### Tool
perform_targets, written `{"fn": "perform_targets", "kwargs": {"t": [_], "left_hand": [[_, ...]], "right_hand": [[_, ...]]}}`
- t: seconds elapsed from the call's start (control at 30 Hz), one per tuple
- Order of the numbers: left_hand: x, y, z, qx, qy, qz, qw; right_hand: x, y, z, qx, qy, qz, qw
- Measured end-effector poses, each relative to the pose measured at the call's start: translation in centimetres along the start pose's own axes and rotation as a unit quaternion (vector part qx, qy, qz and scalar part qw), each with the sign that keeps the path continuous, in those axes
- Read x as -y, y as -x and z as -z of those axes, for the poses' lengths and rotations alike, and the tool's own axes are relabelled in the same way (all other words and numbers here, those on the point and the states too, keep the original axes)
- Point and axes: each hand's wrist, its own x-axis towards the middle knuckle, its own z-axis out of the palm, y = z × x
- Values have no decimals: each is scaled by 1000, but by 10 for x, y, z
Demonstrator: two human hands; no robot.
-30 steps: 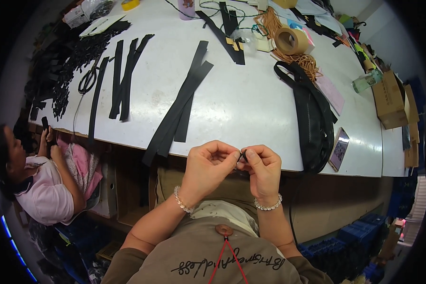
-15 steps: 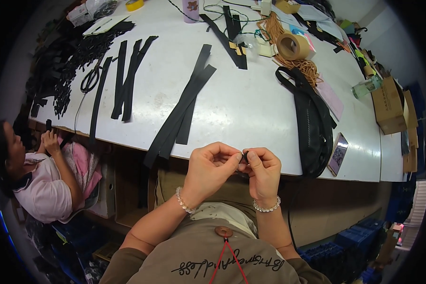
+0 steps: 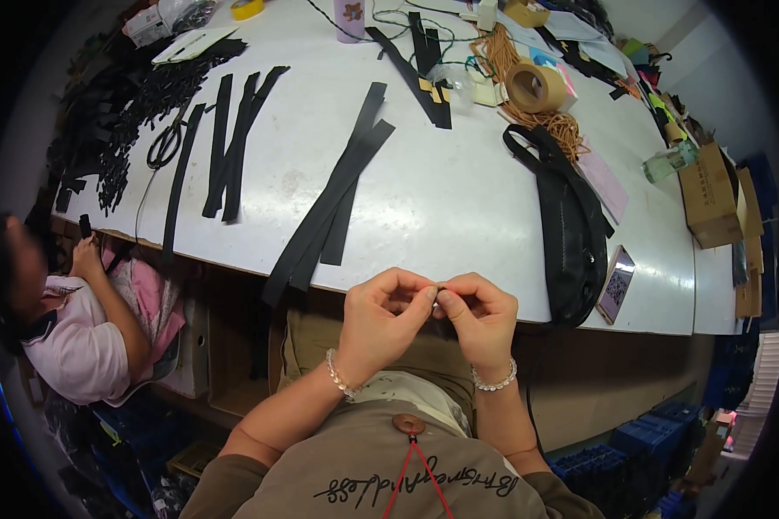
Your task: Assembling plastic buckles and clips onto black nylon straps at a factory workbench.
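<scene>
At the table's front edge my left hand (image 3: 383, 318) and my right hand (image 3: 483, 322) meet, thumbs and fingertips pinched together. Between them is a small dark piece (image 3: 440, 291), mostly covered by the fingers, so its kind does not show. Just beyond my left hand, two long black straps (image 3: 331, 192) lie crossed, their near ends hanging over the edge. To the right of my right hand lies a black bag (image 3: 571, 238) with a zip and a looped strap.
On the white table (image 3: 459, 190) lie more black straps (image 3: 221, 147), scissors (image 3: 165, 145), a dark heap of strips (image 3: 147, 95), a brown tape roll (image 3: 535, 86), orange cord (image 3: 563, 130) and a phone (image 3: 615, 284). A co-worker (image 3: 86, 337) sits at the left. Cardboard boxes (image 3: 711, 197) stand right.
My fingertips have closed further over the small dark piece, which shows less now. My right hand has turned slightly inward. At the left, the co-worker's hand has shifted, with a black item upright above it.
</scene>
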Motion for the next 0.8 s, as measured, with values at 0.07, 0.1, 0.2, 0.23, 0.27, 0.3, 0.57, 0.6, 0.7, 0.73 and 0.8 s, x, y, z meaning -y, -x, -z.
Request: {"fn": "perform_targets", "kwargs": {"t": [0.07,0.1,0.2,0.23,0.27,0.3,0.57,0.6,0.7,0.73,0.8], "left_hand": [[5,0,3,0,15,3,1000],[9,0,6,3,31,11,999],[21,-11,7,32,147,70,986],[23,-13,7,29,148,80,985],[25,-14,10,34,149,74,985],[27,-14,16,9,146,82,986],[43,-16,30,-26,179,97,979],[44,-17,30,-26,182,96,978],[45,-18,31,-33,183,87,979],[42,-18,30,-33,183,86,979],[33,-20,27,-4,124,81,989]], "right_hand": [[-2,-2,1,18,37,14,999],[-4,-2,3,30,75,25,996],[-12,-12,19,-35,-82,-42,995],[-10,-18,27,-65,-244,-80,964],[-10,-23,28,-65,-241,-72,966],[-12,-28,28,-73,-331,-110,934],[-17,-29,19,-24,-451,-140,881],[-16,-29,18,-19,-454,-139,880],[-16,-29,12,-42,-366,-125,921],[-16,-29,9,-41,-367,-125,921],[-15,-28,5,-68,-184,-84,977]]}}
